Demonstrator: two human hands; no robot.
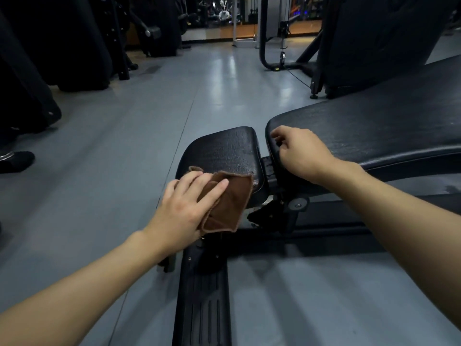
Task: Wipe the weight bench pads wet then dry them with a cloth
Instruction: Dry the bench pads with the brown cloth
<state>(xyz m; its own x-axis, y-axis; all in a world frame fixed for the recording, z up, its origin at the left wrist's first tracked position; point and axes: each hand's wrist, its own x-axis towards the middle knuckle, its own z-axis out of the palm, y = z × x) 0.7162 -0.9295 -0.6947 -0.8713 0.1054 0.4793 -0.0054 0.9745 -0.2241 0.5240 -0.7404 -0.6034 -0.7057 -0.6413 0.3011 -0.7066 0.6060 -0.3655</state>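
Note:
A black weight bench stands in front of me with a small seat pad (pixel 224 152) and a long back pad (pixel 374 131) running off to the right. The seat pad glistens with wet streaks. My left hand (pixel 185 208) presses a folded brown cloth (pixel 228 203) flat against the near edge of the seat pad, fingers straight on top of it. My right hand (pixel 299 156) rests on the near end of the back pad, its fingers curled over the pad's edge.
The bench's black base foot (pixel 203 303) runs toward me along the grey floor. Black gym machines (pixel 74 41) stand at the left and a cable machine frame (pixel 274 33) at the back. A dark shoe (pixel 15 159) shows at the far left.

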